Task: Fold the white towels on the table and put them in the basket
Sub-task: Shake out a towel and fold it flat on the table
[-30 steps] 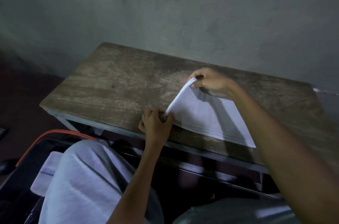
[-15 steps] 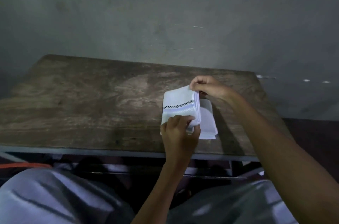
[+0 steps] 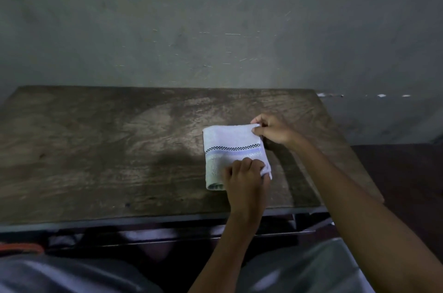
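Observation:
A white towel with a thin black checkered stripe lies folded into a small square on the right half of the wooden table. My left hand pinches its near right corner against the table. My right hand pinches the far right corner. Of the basket only an orange rim shows, at the lower left below the table's front edge.
A grey wall stands right behind the table. The table's right edge drops off to a dark floor. My knees in light grey trousers sit below the front edge, under a dark metal frame.
The towel, lifted by its left edge a second ago, was folded over to the right into a small square. Both hands moved to its right corners. The camera swung right, hiding most of the basket.

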A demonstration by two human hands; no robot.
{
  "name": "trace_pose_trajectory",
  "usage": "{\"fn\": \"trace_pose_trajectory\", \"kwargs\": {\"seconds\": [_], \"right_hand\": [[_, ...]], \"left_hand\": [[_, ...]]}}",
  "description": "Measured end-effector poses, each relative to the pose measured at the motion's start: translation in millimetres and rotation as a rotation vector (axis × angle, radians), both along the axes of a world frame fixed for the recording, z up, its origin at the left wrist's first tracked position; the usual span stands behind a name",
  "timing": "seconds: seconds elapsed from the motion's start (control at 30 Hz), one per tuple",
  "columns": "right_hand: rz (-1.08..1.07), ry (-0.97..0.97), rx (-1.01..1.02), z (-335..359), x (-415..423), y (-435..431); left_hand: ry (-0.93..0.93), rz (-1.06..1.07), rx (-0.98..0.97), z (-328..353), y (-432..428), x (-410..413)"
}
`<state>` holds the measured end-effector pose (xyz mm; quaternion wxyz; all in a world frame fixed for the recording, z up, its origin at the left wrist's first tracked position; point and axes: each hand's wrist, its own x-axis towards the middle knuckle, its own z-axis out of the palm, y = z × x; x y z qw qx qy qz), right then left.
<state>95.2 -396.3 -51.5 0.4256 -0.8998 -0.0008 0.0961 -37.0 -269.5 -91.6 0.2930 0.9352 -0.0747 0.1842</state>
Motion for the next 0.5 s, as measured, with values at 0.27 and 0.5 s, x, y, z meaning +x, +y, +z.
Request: {"fn": "trace_pose_trajectory", "kwargs": {"seconds": [0.27,0.5], "right_hand": [[-0.176,-0.204,-0.177,-12,-23,-3],[0.105,-0.409,-0.545,-11,-128,32]], "left_hand": [[-0.028,-0.121,0.053,32,38,27],[0.175,-0.514,0.63,20,89,104]]}}
